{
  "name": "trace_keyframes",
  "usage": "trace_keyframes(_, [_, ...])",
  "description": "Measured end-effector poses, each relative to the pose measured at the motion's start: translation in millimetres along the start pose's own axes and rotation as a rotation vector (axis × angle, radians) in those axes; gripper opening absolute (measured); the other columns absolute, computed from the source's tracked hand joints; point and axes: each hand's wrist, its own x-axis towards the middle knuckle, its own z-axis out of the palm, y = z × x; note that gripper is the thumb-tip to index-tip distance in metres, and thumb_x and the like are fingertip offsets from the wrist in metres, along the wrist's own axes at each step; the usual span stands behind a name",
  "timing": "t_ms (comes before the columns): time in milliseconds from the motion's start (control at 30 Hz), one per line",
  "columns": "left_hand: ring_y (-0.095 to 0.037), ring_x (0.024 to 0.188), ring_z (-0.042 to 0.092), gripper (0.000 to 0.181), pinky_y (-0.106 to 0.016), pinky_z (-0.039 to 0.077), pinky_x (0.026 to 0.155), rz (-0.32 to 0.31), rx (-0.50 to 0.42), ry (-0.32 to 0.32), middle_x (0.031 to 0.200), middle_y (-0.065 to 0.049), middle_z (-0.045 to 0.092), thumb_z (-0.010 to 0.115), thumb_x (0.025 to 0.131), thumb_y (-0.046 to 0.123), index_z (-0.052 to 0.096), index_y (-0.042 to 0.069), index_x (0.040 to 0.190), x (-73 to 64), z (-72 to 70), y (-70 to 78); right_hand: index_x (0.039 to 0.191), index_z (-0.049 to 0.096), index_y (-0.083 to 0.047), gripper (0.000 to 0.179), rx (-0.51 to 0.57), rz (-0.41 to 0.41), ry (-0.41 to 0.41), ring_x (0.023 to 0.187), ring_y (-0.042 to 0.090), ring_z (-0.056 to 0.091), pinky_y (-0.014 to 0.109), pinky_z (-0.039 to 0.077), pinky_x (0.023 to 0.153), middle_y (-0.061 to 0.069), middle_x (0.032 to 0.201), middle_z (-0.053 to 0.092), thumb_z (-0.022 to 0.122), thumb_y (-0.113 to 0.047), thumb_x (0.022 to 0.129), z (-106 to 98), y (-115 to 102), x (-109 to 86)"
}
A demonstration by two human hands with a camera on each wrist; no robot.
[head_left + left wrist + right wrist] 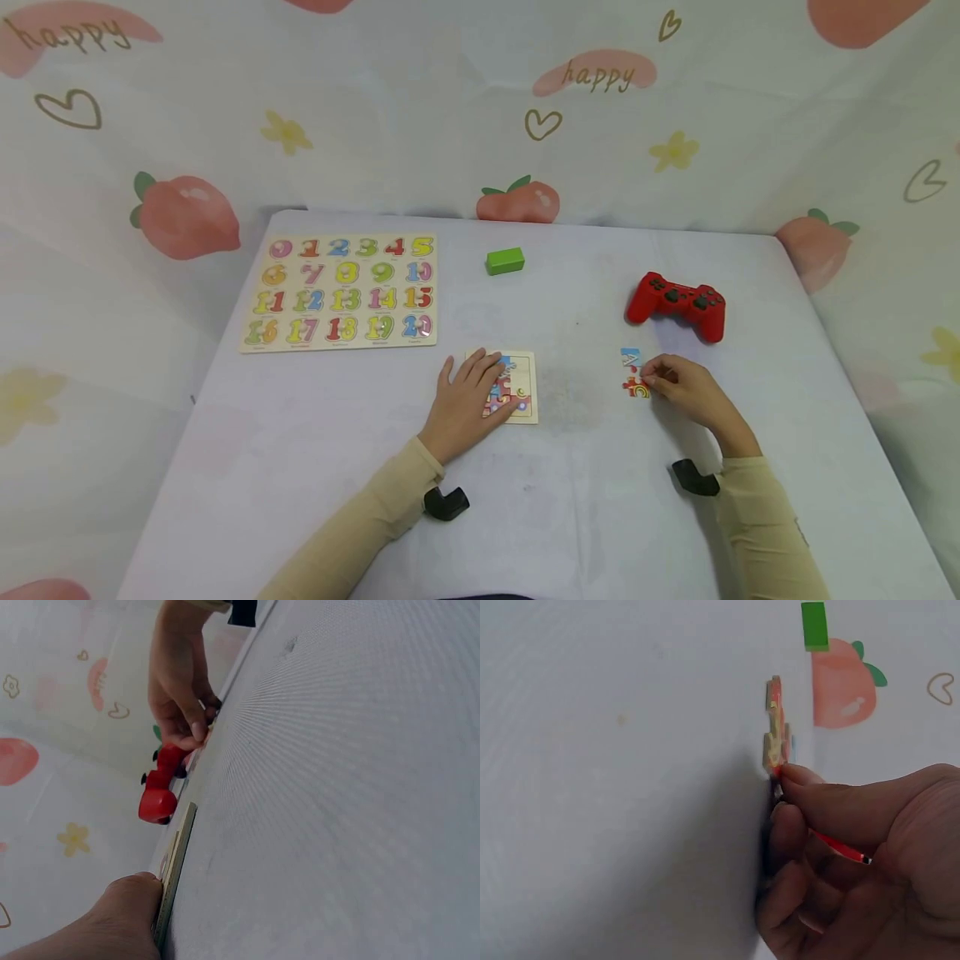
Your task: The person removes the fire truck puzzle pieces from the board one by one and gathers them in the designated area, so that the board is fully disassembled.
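Observation:
My left hand (pixel 468 404) lies with spread fingers over the left part of a small square wooden jigsaw board (pixel 528 362), partly hiding it. Colourful pieces with letters show beside the fingers. On the right, my right hand (pixel 686 387) has its thumb and forefinger pinched at the edge of a red and yellow jigsaw piece (pixel 637 387). A blue jigsaw piece with a white letter (pixel 630 357) lies just behind that one. In the right wrist view, the right hand's other fingers (pixel 784 892) are curled, and the pieces (pixel 775 724) appear nearly edge-on.
A red game controller (pixel 678 304) lies behind my right hand. At the back left is a wooden number board (pixel 337 287) with coloured numerals from 0 to 20. A green block (pixel 506 261) sits behind the jigsaw board. The white-covered table (pixel 585 500) meets a fruit-patterned cloth backdrop.

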Motion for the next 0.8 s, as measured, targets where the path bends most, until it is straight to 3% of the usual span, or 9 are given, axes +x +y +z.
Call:
trace_keyframes(133, [-0.020, 0.141, 0.031, 0.064, -0.060, 0.019, 0.111, 0.013, -0.009, 0.004, 0.146, 0.002, 0.044, 0.049, 0.091, 0.061, 0.051, 0.017, 0.136, 0.3, -2.2, -0.7, 0.101, 0.063, -0.006, 0.011, -0.024, -0.044, 0.021, 0.081, 0.020, 0.055, 0.028, 0.046, 0.065, 0.004, 0.085, 0.064, 0.063, -0.013, 0.093, 0, -11, -2.1])
trace_keyframes(233, [-0.020, 0.141, 0.032, 0.060, -0.060, 0.020, 0.111, 0.032, -0.004, 0.000, 0.146, 0.002, 0.045, 0.050, 0.092, 0.058, 0.051, 0.018, 0.137, 0.7, -3.0, -3.5, 0.097, 0.062, -0.004, 0.007, -0.032, -0.143, 0.068, 0.077, 0.019, 0.057, 0.027, 0.047, 0.063, 0.004, 0.082, 0.064, 0.063, -0.009, 0.092, 6, -31, -3.7])
trace_keyframes(333, [-0.018, 0.141, 0.032, 0.052, -0.059, 0.022, 0.110, 0.053, -0.001, -0.006, 0.146, 0.003, 0.045, 0.049, 0.096, 0.051, 0.051, 0.019, 0.137, 0.9, -3.6, -7.7, 0.095, 0.062, -0.004, 0.004, -0.031, -0.259, 0.100, 0.075, 0.015, 0.057, 0.026, 0.047, 0.063, 0.002, 0.081, 0.063, 0.063, -0.006, 0.091, 20, -57, -3.4])
trace_keyframes(433, [-0.016, 0.141, 0.031, 0.045, -0.058, 0.021, 0.110, 0.064, -0.008, -0.019, 0.146, 0.004, 0.045, 0.046, 0.099, 0.045, 0.052, 0.021, 0.137, 0.8, -4.0, -11.5, 0.095, 0.062, -0.007, 0.005, -0.011, -0.319, 0.080, 0.074, 0.011, 0.054, 0.026, 0.047, 0.064, -0.002, 0.082, 0.062, 0.064, -0.008, 0.091, 42, -84, -1.9])
trace_keyframes(633, [-0.016, 0.141, 0.031, 0.043, -0.057, 0.022, 0.110, 0.072, 0.008, -0.015, 0.147, 0.005, 0.044, 0.043, 0.100, 0.042, 0.052, 0.021, 0.137, 1.2, -3.4, -14.4, 0.103, 0.060, -0.005, 0.020, -0.017, -0.353, 0.023, 0.072, 0.008, 0.051, 0.024, 0.046, 0.064, -0.002, 0.084, 0.059, 0.069, -0.016, 0.089, 89, -120, 3.7])
trace_keyframes(800, [-0.017, 0.140, 0.031, 0.043, -0.058, 0.023, 0.109, 0.068, 0.010, -0.014, 0.146, 0.005, 0.044, 0.043, 0.100, 0.041, 0.052, 0.021, 0.137, 1.8, -3.5, -13.2, 0.103, 0.059, -0.006, 0.026, -0.072, -0.298, 0.044, 0.068, 0.007, 0.046, 0.023, 0.043, 0.061, -0.003, 0.081, 0.053, 0.073, -0.019, 0.086, 107, -129, 2.7])
